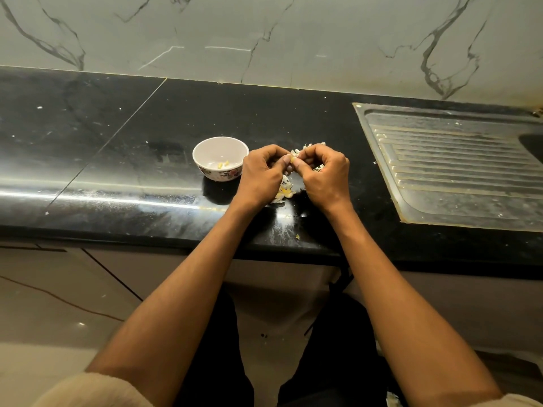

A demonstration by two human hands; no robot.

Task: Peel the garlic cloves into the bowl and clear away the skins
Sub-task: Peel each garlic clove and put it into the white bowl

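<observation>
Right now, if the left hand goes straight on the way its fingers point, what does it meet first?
The left hand points right, at the right hand. It would first meet the clove pinched between them, then the right fingertips, which look almost touching already.

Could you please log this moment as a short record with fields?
surface: black counter
bowl: white bowl left of the hands, a few peeled pieces inside
left hand: left hand pinches a clove
right hand: right hand pinches the same clove
skins: skins piled on the counter under the hands
right side: steel drainboard
stage: peeling under way, skins not yet cleared
</observation>
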